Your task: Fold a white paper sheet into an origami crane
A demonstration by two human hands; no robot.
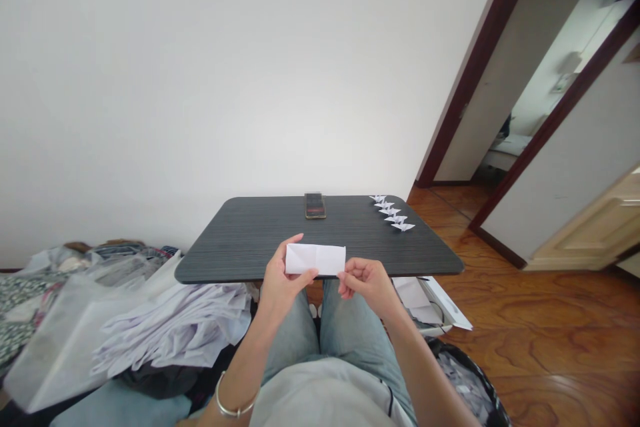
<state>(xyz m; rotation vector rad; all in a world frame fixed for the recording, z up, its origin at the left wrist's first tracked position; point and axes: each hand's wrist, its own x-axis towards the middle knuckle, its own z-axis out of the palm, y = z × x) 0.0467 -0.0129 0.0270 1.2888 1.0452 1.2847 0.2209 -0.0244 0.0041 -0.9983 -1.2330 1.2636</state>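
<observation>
A white sheet of paper (316, 259), folded into a rectangle with faint creases, is held up at the near edge of the dark table (240, 233). My left hand (283, 280) grips its left end, thumb along the lower edge and fingers behind. At the lower right corner, my right hand (365, 280) pinches the paper between thumb and curled fingers. Several small white folded paper cranes (393, 211) stand in a slanting row at the table's right side.
A phone (315, 205) lies at the table's back edge, by the white wall. Piled clothes (180, 327) are on the left. Below the table's right side are a box with papers (423, 300) and a black bag of scraps (465, 380). A doorway opens at right.
</observation>
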